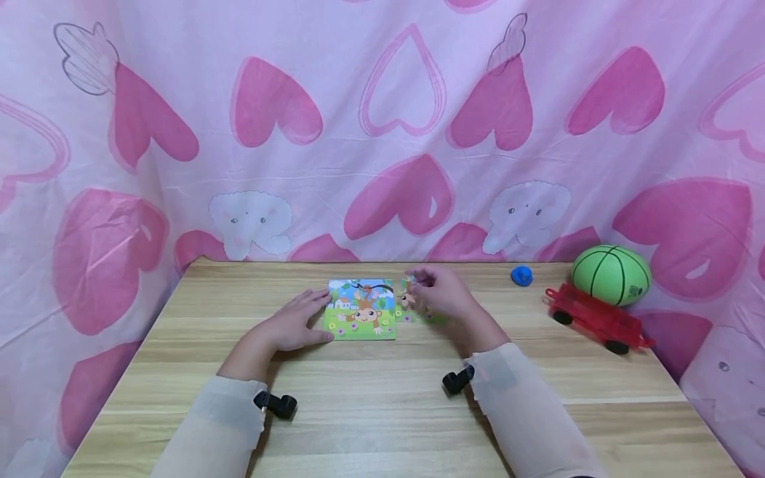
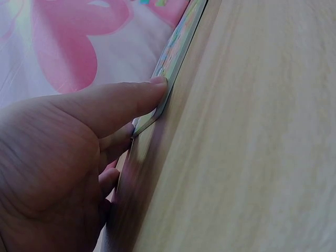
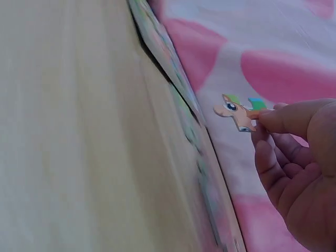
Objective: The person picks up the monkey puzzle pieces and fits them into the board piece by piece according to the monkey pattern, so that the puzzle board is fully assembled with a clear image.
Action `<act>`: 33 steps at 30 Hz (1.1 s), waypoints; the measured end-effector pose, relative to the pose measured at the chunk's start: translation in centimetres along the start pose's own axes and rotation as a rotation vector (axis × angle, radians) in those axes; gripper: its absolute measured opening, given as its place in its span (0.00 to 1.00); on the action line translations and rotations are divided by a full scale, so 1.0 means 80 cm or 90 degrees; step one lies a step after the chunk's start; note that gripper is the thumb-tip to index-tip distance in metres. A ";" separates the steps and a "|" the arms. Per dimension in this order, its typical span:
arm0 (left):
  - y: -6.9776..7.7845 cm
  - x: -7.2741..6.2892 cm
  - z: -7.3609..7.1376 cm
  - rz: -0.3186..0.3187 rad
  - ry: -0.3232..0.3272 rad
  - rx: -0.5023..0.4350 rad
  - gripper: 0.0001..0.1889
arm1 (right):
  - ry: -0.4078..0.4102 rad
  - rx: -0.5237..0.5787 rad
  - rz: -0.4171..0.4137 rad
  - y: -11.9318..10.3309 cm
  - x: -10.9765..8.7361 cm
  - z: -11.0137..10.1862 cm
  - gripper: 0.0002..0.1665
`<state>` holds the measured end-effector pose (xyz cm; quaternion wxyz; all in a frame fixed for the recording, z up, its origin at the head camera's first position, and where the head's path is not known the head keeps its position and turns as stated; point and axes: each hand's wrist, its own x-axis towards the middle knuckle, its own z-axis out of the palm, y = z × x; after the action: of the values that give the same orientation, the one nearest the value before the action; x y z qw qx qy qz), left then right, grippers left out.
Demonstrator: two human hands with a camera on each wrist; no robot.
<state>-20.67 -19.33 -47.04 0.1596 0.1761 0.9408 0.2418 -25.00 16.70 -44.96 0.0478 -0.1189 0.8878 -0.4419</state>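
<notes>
A square picture puzzle [image 1: 360, 310], showing a monkey on grass, lies flat on the wooden table. My left hand [image 1: 296, 321] rests at its left side, fingers stretched out along the edge. In the left wrist view the thumb [image 2: 128, 101] presses on the puzzle's near corner. My right hand [image 1: 443, 292] is raised just to the right of the puzzle. Between thumb and fingertips it pinches a small puzzle piece [image 3: 231, 111] with a cartoon eye printed on it. Beneath that hand lie loose green pieces [image 1: 406, 318], partly covered by it.
At the table's right stands a red toy car [image 1: 597, 318], with a green ball [image 1: 611, 275] right behind it. A small blue object [image 1: 522, 275] sits near the back edge. A pink curtain [image 1: 323, 172] with hearts hangs behind the table and along its sides.
</notes>
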 end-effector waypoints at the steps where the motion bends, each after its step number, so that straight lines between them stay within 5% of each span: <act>1: 0.000 0.000 0.000 -0.001 0.000 -0.001 0.49 | -0.011 -0.004 -0.006 -0.004 0.001 0.005 0.22; 20: 0.003 -0.001 -0.003 -0.007 -0.004 -0.007 0.49 | -0.111 -0.021 -0.046 -0.043 0.037 0.074 0.22; 33: -0.001 0.002 -0.001 -0.003 -0.005 -0.004 0.49 | -0.117 -0.050 -0.017 -0.050 0.049 0.096 0.21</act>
<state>-20.85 -19.36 -47.04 0.1642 0.1744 0.9398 0.2437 -26.63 7.44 -46.33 0.1186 -0.1722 0.8947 -0.3948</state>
